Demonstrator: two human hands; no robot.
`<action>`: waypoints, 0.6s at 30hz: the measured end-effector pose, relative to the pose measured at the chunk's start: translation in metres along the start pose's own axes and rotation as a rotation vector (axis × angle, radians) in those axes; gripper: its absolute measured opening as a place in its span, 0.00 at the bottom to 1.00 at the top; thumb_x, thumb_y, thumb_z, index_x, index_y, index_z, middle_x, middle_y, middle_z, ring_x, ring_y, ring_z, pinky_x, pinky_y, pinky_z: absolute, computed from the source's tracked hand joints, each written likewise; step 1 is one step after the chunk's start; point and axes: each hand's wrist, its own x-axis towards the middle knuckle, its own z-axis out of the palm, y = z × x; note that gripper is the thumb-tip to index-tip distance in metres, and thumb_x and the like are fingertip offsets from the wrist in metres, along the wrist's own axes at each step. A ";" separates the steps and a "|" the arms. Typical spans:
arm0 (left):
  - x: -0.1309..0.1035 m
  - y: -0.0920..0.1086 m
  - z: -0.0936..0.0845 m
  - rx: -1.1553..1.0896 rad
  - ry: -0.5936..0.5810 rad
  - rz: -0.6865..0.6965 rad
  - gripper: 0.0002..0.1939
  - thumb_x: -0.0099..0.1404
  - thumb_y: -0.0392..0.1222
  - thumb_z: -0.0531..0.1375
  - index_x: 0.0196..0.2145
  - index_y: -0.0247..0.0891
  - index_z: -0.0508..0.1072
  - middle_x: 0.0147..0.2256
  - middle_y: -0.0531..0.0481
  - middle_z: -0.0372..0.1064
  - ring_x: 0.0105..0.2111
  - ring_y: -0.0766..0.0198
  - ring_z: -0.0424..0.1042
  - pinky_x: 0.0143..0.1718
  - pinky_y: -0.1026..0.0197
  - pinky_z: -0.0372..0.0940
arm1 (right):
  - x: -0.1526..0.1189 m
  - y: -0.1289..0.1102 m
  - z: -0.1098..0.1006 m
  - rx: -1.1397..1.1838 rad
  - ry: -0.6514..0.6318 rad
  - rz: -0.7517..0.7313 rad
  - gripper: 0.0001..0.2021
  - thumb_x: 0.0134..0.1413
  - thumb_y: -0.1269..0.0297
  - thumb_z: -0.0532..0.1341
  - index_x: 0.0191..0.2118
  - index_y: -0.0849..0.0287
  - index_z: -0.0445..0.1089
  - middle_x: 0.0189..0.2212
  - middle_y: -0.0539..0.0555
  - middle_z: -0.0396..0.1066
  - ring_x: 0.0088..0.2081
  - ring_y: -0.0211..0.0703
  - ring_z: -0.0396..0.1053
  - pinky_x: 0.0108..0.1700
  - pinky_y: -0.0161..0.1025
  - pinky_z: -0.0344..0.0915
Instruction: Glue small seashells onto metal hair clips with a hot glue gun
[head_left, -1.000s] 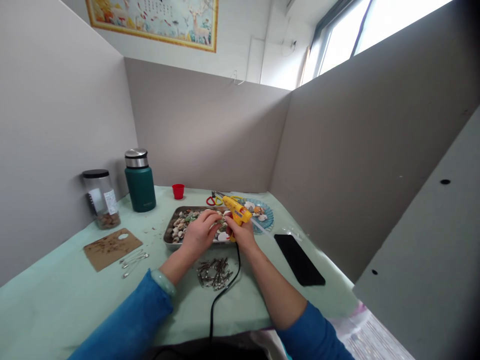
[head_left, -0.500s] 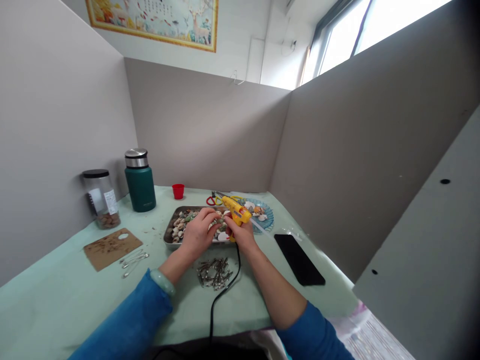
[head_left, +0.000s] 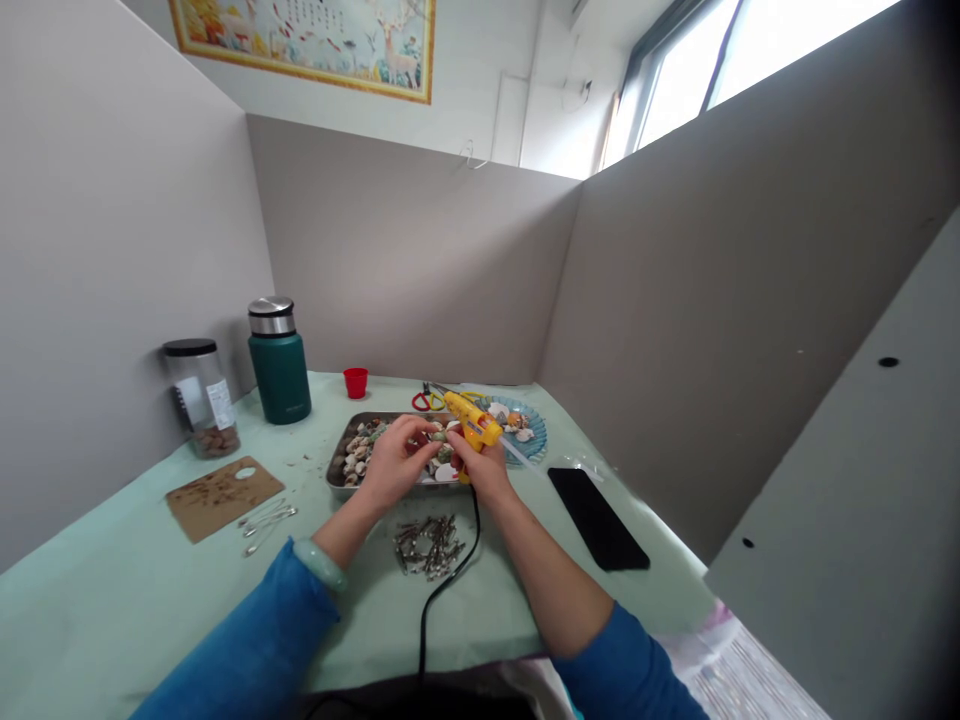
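Observation:
My right hand (head_left: 487, 472) is wrapped round a yellow glue gun (head_left: 474, 420), its nozzle tilted up and away to the left. A white glue stick (head_left: 521, 453) sticks out of the gun's back. Between my two hands is a small greenish shell (head_left: 439, 436). The fingers of my left hand (head_left: 394, 462) are curled with the tips at this shell, and my right thumb reaches close to it. Both hands are over a metal tray (head_left: 337, 490) of mixed shells (head_left: 360, 445). Part of the tray is hidden behind my hands.
Metal clips (head_left: 429, 547) lie in a pile before the tray, beside the gun's black cord (head_left: 442, 590). Around are a blue plate (head_left: 541, 440) with shells, scissors (head_left: 421, 402), a red cup (head_left: 355, 383), a green flask (head_left: 280, 375), a jar (head_left: 202, 400), safety pins (head_left: 266, 523), brown card (head_left: 217, 505) and a black slab (head_left: 598, 520).
My left hand has shifted slightly left and its fingers have loosened, so more of the greenish shell shows. My right hand and the glue gun have hardly moved.

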 end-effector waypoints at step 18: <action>0.003 0.004 -0.003 -0.682 -0.124 -0.623 0.19 0.51 0.50 0.66 0.36 0.35 0.72 0.25 0.54 0.66 0.25 0.67 0.68 0.33 0.60 0.68 | 0.000 0.003 -0.001 -0.013 -0.057 -0.010 0.15 0.39 0.54 0.66 0.32 0.59 0.69 0.16 0.45 0.63 0.17 0.32 0.59 0.20 0.31 0.57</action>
